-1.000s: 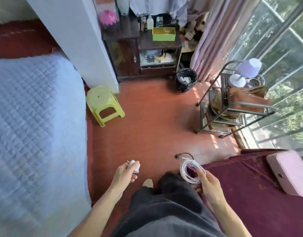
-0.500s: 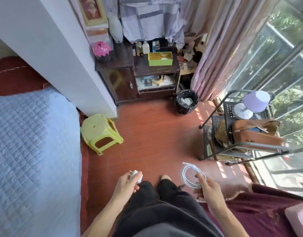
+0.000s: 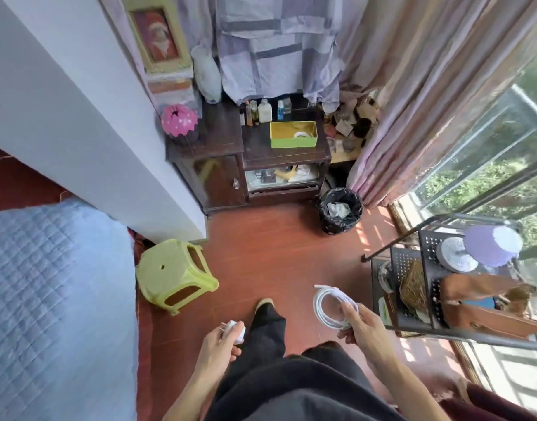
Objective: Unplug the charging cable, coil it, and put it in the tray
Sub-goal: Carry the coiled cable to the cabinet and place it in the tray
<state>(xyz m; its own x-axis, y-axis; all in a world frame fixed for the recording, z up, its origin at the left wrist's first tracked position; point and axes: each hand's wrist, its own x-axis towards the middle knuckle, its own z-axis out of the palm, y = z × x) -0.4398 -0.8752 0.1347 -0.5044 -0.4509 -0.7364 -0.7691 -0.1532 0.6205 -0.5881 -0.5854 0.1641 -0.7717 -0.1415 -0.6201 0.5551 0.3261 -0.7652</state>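
The right hand [image 3: 363, 325] is closed around the coiled charging cable [image 3: 334, 308], pinching the white loops together at their near side so that the ring stands open above the fingers. The left hand [image 3: 221, 344] is closed around the white plug adapter [image 3: 234, 331], its prongs pointing out to the left. Both are held low over the red floor [image 3: 276, 253], well apart from the green tray [image 3: 293, 142] on the dark counter [image 3: 287, 154] ahead. The tray seems already to hold something pale, perhaps a roll of tape, though it is too small to tell.

The cable looks light and springy: its loops will likely fan apart if the pinch loosens, and one free end already juts out at the top of the coil. The best hold is probably across all the loops at one point, as now, released only once the coil lies inside the tray walls. The adapter is small, hard and smooth, so an enclosing hold suits it.
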